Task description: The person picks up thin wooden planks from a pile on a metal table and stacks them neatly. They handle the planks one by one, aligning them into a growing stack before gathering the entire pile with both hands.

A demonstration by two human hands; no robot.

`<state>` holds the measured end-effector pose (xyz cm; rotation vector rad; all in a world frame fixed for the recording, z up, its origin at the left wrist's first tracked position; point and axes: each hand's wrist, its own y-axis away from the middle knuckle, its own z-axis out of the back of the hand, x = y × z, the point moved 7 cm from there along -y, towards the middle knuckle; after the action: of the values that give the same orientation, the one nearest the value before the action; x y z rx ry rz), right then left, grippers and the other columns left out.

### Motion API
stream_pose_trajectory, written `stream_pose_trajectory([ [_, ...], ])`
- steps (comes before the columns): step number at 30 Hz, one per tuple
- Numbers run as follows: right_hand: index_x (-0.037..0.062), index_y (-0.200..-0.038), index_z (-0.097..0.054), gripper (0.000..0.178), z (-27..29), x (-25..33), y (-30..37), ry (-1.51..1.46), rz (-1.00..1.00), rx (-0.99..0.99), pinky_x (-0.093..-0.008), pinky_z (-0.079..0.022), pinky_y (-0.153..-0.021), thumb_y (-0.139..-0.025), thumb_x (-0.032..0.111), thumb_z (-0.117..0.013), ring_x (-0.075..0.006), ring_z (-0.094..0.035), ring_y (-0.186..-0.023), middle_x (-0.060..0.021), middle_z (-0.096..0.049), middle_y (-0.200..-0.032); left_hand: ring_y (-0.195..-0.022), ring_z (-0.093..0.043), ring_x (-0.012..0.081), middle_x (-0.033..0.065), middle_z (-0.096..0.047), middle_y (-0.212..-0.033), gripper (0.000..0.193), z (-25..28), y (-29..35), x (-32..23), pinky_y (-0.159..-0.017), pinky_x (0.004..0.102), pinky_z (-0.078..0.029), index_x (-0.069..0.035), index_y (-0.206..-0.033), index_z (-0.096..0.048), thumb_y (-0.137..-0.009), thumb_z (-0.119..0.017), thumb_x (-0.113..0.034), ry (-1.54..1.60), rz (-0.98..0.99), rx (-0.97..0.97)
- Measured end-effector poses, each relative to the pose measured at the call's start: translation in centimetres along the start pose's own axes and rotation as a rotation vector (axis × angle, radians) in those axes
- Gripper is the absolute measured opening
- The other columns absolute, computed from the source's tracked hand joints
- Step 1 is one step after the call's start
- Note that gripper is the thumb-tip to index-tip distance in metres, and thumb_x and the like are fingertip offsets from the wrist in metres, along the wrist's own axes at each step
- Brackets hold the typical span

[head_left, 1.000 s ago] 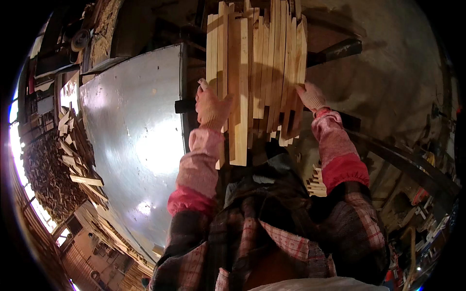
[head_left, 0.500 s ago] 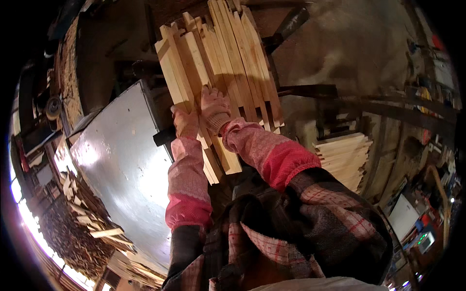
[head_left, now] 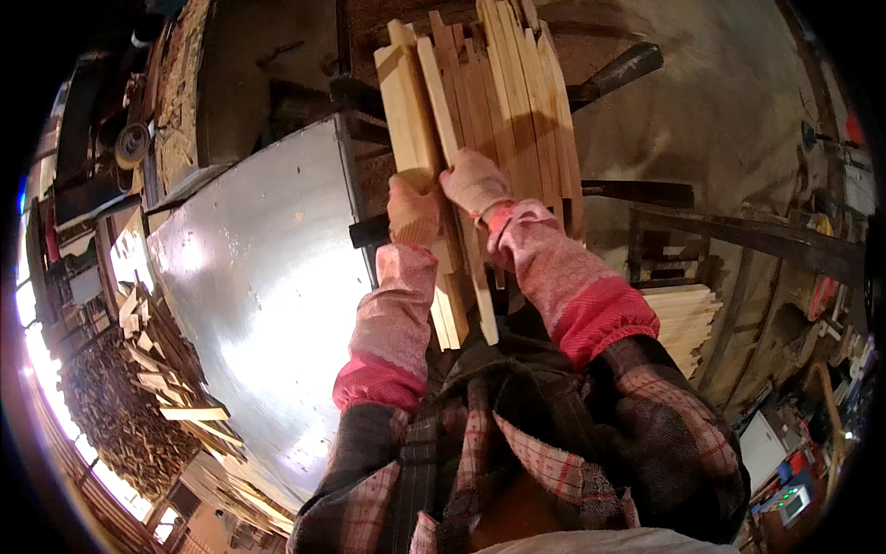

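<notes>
A stack of pale wooden strips (head_left: 512, 102) lies lengthwise in front of me, its ends uneven. My right hand (head_left: 475, 180), gloved, is closed on one narrow wooden strip (head_left: 437, 97), which stands out from the stack and runs down toward my body. My left hand (head_left: 413, 212), also gloved, grips the wider wooden board (head_left: 406, 111) at the stack's left side, with its fingers partly hidden. Both hands are close together, the strip passing between them. Pink sleeve covers reach over both forearms.
A shiny metal tabletop (head_left: 258, 249) stands directly left of the stack. Dark metal bars (head_left: 637, 192) stick out on the right. Another pile of pale strips (head_left: 683, 319) sits lower right. Scrap wood (head_left: 175, 369) is heaped at far left.
The stack and both hands now appear further right in view. The narrow strip has come away from its neighbours, held in my right hand. My left hand stays at the left boards.
</notes>
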<state>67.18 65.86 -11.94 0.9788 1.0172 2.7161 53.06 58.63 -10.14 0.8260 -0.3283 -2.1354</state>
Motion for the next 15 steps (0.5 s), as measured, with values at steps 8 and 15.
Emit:
stream_pose_trajectory([
  [8, -0.0024, -0.111, -0.073, 0.039, 5.9, 1.2, 1.4, 0.235, -0.042, 0.030, -0.0508, -0.061, -0.079, -0.093, 0.031, -0.063, -0.0378, -0.075, -0.099, -0.0259, -0.075, -0.101, -0.114, -0.066, 0.0447, 0.0287, -0.069, -0.116, 0.064, -0.6, 2.7, -4.8, -0.090, 0.0501, -0.055, 0.000, -0.116, -0.055, -0.078, -0.084, -0.042, 0.123, -0.050, 0.058],
  [15, -0.0015, -0.117, -0.072, 0.043, 5.7, -3.0, -0.1, 0.303, -0.185, 0.071, -0.0580, -0.057, -0.087, -0.095, 0.035, -0.062, -0.0422, -0.070, -0.111, -0.0264, -0.072, -0.116, -0.116, -0.065, 0.0461, 0.0279, -0.067, -0.122, 0.065, -5.0, 2.3, -5.0, -0.095, 0.0508, -0.055, 0.000, -0.121, -0.053, -0.080, -0.083, -0.042, 0.110, -0.084, 0.180],
])
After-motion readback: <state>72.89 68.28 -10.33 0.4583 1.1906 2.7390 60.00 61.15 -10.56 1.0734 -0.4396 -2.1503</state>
